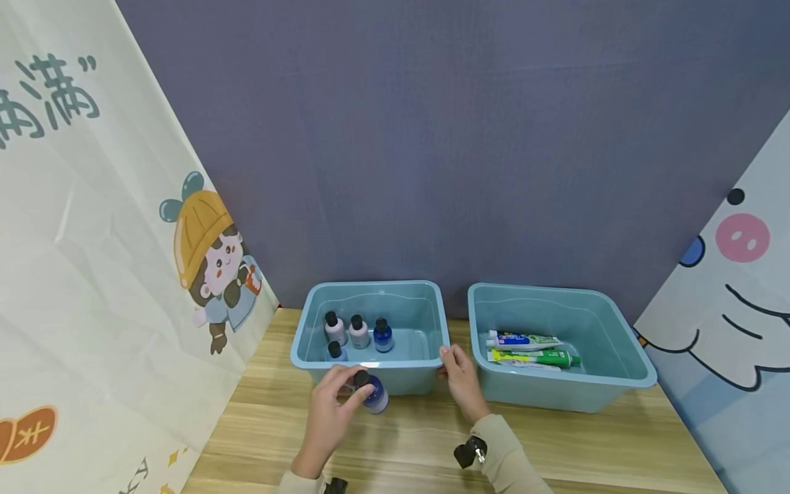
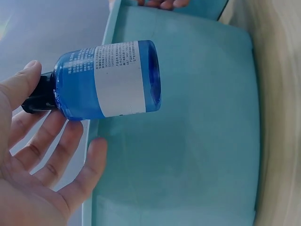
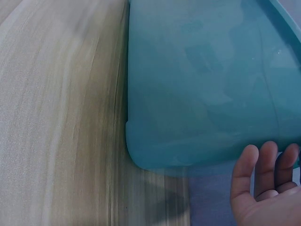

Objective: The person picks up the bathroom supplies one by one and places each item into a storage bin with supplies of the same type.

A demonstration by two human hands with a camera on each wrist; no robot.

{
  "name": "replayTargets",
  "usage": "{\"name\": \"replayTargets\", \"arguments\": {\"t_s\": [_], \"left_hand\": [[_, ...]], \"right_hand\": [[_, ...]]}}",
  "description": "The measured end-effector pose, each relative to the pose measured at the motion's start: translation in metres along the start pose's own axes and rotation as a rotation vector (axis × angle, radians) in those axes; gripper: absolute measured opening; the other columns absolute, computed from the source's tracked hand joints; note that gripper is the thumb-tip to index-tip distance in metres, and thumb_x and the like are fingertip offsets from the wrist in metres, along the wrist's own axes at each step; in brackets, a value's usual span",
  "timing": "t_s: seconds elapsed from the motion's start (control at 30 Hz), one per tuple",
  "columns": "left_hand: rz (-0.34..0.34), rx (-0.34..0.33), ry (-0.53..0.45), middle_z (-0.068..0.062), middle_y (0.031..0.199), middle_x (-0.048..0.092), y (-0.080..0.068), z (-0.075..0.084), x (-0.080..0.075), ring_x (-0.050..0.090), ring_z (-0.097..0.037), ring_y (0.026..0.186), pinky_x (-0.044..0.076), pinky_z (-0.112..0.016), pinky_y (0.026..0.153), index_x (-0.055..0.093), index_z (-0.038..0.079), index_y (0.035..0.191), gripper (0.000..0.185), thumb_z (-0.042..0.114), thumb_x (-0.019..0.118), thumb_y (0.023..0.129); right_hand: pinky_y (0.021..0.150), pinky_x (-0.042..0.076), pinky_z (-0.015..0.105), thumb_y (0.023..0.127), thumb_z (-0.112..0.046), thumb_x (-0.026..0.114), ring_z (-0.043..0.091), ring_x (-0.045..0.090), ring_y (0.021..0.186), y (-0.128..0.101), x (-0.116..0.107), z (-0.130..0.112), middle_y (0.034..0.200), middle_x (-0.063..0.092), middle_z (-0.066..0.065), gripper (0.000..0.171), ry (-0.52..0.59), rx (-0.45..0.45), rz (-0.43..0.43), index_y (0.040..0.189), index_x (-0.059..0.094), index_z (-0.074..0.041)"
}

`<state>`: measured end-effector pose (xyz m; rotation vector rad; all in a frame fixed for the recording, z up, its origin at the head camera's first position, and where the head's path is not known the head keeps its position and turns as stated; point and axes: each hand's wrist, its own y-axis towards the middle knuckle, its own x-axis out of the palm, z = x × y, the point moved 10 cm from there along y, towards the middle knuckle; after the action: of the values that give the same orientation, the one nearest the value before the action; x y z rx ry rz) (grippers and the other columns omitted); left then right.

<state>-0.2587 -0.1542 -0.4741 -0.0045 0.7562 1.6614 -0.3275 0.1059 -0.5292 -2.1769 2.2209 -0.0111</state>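
My left hand (image 1: 331, 412) pinches a small blue bottle (image 1: 375, 398) by its black cap, just in front of the left bin. In the left wrist view the bottle (image 2: 106, 80) shows a white printed label, its base pointing away from the palm. My right hand (image 1: 461, 381) grips the front right corner of the left light-blue bin (image 1: 370, 365). Its fingers (image 3: 244, 172) curl against that bin's wall in the right wrist view. Inside the bin stand a dark blue bottle (image 1: 382, 336), pale bottles (image 1: 336, 331) and a light blue bottle (image 1: 336, 353), all black-capped.
To the right sits a second light-blue bin (image 1: 555, 391) holding several toothpaste tubes (image 1: 533, 357). Both bins rest on a wooden table (image 1: 420, 446) against a dark grey-blue backdrop (image 1: 432, 137). Printed sheets hang at the left (image 1: 92, 274) and right (image 1: 740, 343).
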Motion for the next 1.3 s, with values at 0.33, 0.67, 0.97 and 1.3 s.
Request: {"name": "replayTargets", "arguments": {"t_s": [0.33,0.67,0.97,1.3], "left_hand": [[0.017,-0.054,-0.055,0.005,0.101,0.067,0.007,-0.003,-0.011,0.064,-0.007,0.092,0.059,-0.024,0.073,0.075,0.023,0.113,0.025,0.021,0.081,0.088],[0.050,-0.032,-0.114,0.002,0.102,0.066,0.011,0.004,-0.018,0.065,-0.006,0.094,0.061,-0.030,0.075,0.075,0.020,0.113,0.026,0.017,0.082,0.088],[0.047,-0.014,-0.138,-0.004,0.105,0.066,0.016,0.010,-0.024,0.066,-0.009,0.096,0.061,-0.027,0.076,0.074,0.017,0.115,0.025,0.015,0.079,0.090],[0.061,-0.002,-0.163,0.000,0.104,0.067,0.025,0.014,-0.031,0.067,-0.008,0.091,0.062,-0.033,0.074,0.075,0.019,0.114,0.026,0.011,0.079,0.089]], "right_hand": [[0.087,0.053,0.046,0.111,-0.025,0.046,0.031,0.058,0.092,0.001,0.000,0.003,0.093,0.052,0.017,0.032,-0.004,0.009,-0.004,0.087,0.046,-0.004],[0.084,0.053,0.040,0.111,-0.025,0.045,0.026,0.057,0.089,0.015,-0.002,0.029,0.090,0.052,0.013,0.033,-0.003,0.022,0.010,0.088,0.046,-0.002],[0.084,0.053,0.040,0.111,-0.034,0.045,0.026,0.058,0.091,0.022,-0.004,0.040,0.091,0.052,0.010,0.036,-0.003,0.005,0.018,0.089,0.046,-0.006],[0.087,0.053,0.045,0.111,-0.025,0.045,0.032,0.058,0.092,0.008,-0.002,0.014,0.092,0.053,0.017,0.032,-0.005,0.006,-0.004,0.088,0.047,-0.003]]}}
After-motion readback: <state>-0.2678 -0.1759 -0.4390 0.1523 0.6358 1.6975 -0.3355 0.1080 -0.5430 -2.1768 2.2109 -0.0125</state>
